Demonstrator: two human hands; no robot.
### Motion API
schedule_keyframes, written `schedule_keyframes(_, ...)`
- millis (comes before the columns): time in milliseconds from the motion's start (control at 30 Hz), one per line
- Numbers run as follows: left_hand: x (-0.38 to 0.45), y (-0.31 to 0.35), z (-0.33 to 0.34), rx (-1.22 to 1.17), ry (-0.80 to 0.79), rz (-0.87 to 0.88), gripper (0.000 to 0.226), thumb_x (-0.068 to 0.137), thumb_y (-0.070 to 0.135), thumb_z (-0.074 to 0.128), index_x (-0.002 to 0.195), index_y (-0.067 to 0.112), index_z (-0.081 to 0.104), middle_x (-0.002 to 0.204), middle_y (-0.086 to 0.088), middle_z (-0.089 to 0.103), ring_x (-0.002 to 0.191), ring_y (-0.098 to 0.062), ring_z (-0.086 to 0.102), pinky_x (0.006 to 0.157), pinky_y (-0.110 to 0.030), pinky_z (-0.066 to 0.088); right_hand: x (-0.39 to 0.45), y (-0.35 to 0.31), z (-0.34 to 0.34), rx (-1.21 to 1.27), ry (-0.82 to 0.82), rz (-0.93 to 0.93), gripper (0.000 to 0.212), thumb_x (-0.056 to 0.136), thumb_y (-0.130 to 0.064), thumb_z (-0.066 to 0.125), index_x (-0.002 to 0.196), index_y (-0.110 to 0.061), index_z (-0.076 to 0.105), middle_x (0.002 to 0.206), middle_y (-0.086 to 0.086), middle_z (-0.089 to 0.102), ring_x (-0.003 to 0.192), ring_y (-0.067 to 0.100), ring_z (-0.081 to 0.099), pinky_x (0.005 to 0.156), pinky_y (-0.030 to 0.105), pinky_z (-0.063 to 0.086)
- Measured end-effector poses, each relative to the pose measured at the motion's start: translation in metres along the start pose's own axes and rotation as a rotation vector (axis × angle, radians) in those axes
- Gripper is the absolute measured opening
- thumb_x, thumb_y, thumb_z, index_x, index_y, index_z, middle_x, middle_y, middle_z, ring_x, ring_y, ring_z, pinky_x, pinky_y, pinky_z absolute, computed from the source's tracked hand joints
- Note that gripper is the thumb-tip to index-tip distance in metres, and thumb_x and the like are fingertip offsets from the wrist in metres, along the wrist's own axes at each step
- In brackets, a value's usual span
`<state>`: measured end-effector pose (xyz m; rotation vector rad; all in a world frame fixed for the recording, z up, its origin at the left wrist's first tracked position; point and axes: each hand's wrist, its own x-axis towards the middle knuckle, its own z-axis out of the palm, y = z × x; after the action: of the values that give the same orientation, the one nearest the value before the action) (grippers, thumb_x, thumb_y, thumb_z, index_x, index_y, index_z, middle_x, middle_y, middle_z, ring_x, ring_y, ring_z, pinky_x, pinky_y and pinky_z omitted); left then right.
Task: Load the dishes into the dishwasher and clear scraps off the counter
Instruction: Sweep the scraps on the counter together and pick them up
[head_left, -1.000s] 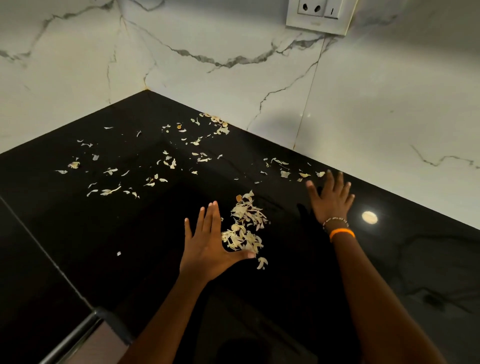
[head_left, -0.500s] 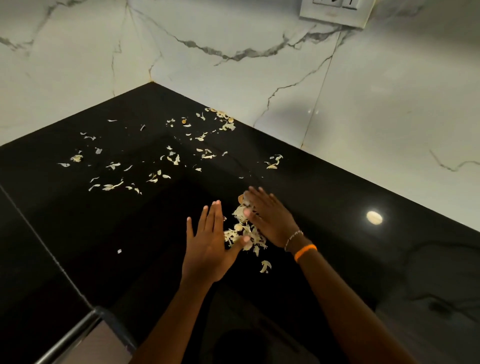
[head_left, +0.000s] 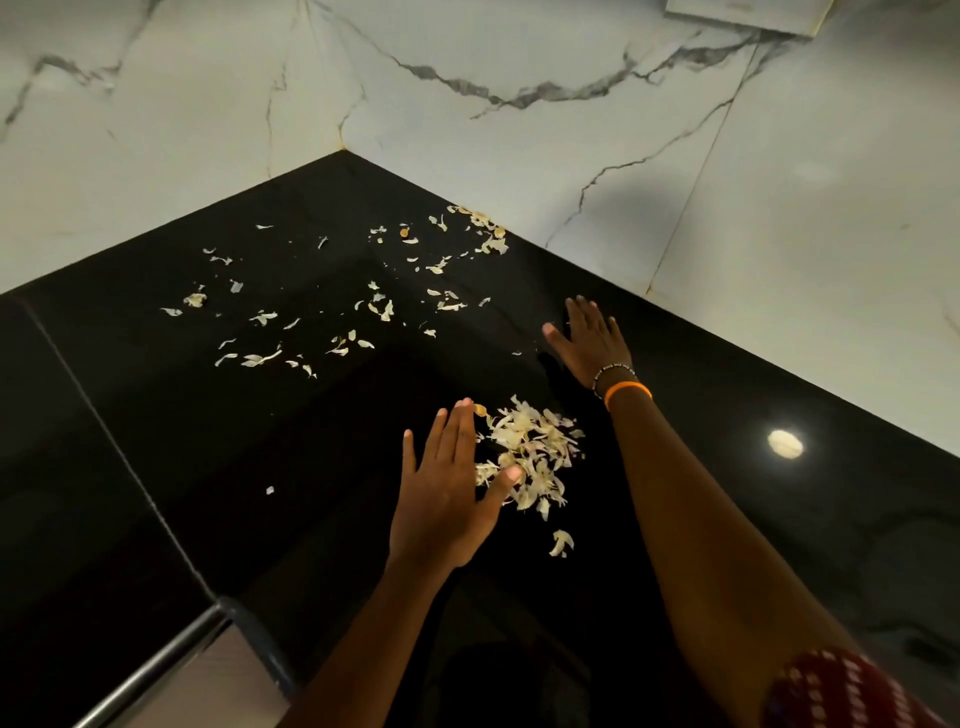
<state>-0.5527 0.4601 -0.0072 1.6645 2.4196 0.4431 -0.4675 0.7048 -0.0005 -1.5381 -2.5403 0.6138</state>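
The left hand (head_left: 447, 493) lay flat with fingers straight on the black counter (head_left: 156, 467), its thumb touching the pile (head_left: 530, 457) of pale scraps. The right hand (head_left: 589, 338) lay flat and spread, holding nothing, beyond the pile toward the marble wall (head_left: 779, 208). Loose scraps (head_left: 322, 322) were scattered beyond the pile, toward the counter's corner.

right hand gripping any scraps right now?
No, the right hand lies flat and open on the black counter, apart from the scrap pile.
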Motion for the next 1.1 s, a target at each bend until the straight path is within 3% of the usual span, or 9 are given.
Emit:
schedule_keyframes(133, -0.001, 0.0, -0.001, -0.027, 0.013, 0.012, 0.1, 0.071, 0.079, -0.016, 0.15, 0.019, -0.005, 0.158, 0.007, -0.006, 0.145, -0.01, -0.008, 0.115, -0.04, -0.011, -0.054, -0.012, 0.008, -0.029, -0.117, -0.301, 0.054, 0.1, -0.038, 0.024, 0.148, -0.015, 0.015, 0.157, 0.005, 0.011, 0.146, 0.019, 0.005, 0.117, 0.034, 0.003)
schedule_keyframes(200, -0.001, 0.0, -0.001, -0.056, 0.022, 0.018, 0.099, 0.072, 0.078, -0.015, 0.15, 0.019, -0.001, 0.158, 0.006, -0.003, 0.145, -0.01, -0.006, 0.116, -0.039, -0.009, -0.099, -0.017, 0.011, 0.067, -0.171, -0.418, 0.063, 0.094, -0.052, 0.012, 0.147, -0.017, 0.017, 0.156, -0.002, 0.015, 0.143, 0.009, 0.006, 0.115, 0.026, 0.0)
schedule_keyframes(300, -0.002, -0.002, -0.002, -0.098, 0.01, 0.027, 0.099, 0.071, 0.078, -0.015, 0.15, 0.019, -0.001, 0.158, 0.005, -0.001, 0.143, -0.007, -0.007, 0.116, -0.035, -0.006, -0.164, -0.027, 0.015, 0.343, -0.214, -0.355, 0.079, 0.08, -0.073, 0.002, 0.145, -0.03, 0.017, 0.143, -0.023, 0.015, 0.135, -0.007, 0.006, 0.11, 0.013, -0.004)
schedule_keyframes(400, -0.006, 0.001, -0.01, -0.222, -0.013, 0.014, 0.086, 0.081, 0.075, 0.002, 0.149, 0.023, -0.001, 0.158, 0.004, 0.008, 0.144, -0.008, 0.001, 0.115, -0.029, -0.003, -0.209, -0.03, 0.024, 0.504, -0.051, -0.208, 0.078, 0.075, -0.077, 0.02, 0.141, -0.037, 0.009, 0.146, -0.023, 0.01, 0.139, -0.005, 0.004, 0.116, 0.021, -0.001)
schedule_keyframes(500, -0.011, 0.0, -0.016, -0.45, -0.052, -0.055, 0.073, 0.083, 0.068, 0.013, 0.148, 0.036, 0.003, 0.153, 0.006, 0.027, 0.142, -0.014, 0.023, 0.116, -0.04, 0.021, -0.243, -0.035, 0.043, 0.195, 0.086, -0.058, 0.094, 0.075, -0.074, 0.033, 0.141, -0.026, -0.013, 0.151, -0.011, -0.01, 0.141, 0.006, -0.011, 0.115, 0.025, -0.004)
schedule_keyframes(567, -0.014, -0.001, -0.018, -0.669, 0.017, -0.057, 0.072, 0.082, 0.073, 0.016, 0.146, 0.039, 0.016, 0.14, 0.006, 0.046, 0.126, -0.01, 0.045, 0.102, -0.035, 0.04, -0.254, -0.04, 0.055, 0.009, 0.135, 0.015, 0.102, 0.074, -0.078, 0.03, 0.139, -0.019, -0.022, 0.15, -0.002, -0.021, 0.141, 0.014, -0.017, 0.115, 0.028, -0.007)
schedule_keyframes(700, -0.029, -0.009, -0.023, -0.956, 0.199, -0.154, 0.062, 0.088, 0.064, 0.021, 0.142, 0.035, 0.031, 0.131, 0.004, 0.053, 0.118, -0.004, 0.048, 0.093, -0.022, 0.038, -0.237, -0.063, 0.067, -0.043, 0.204, 0.072, 0.108, 0.065, -0.086, 0.007, 0.141, -0.014, -0.024, 0.152, 0.01, -0.021, 0.143, 0.027, -0.014, 0.114, 0.037, -0.007)
schedule_keyframes(867, -0.045, -0.049, -0.036, -0.772, 0.247, -0.155, 0.054, 0.092, 0.055, 0.024, 0.143, 0.037, 0.027, 0.137, 0.009, 0.045, 0.119, -0.001, 0.042, 0.096, -0.028, 0.037, -0.165, -0.085, 0.062, -0.009, 0.16, 0.036, 0.105, 0.078, -0.075, 0.039, 0.148, -0.012, -0.009, 0.156, 0.015, -0.013, 0.145, 0.031, -0.006, 0.118, 0.041, 0.0)
schedule_keyframes(1100, -0.048, -0.126, -0.06, -0.47, 0.391, -0.212, 0.07, 0.085, 0.063, 0.022, 0.146, 0.029, 0.022, 0.138, 0.003, 0.044, 0.126, -0.016, 0.044, 0.104, -0.051, 0.039, -0.113, -0.097, 0.054, -0.037, 0.106, -0.148, 0.101, 0.08, -0.07, 0.043, 0.148, -0.01, 0.0, 0.157, 0.014, 0.002, 0.145, 0.028, 0.002, 0.119, 0.041, 0.003)
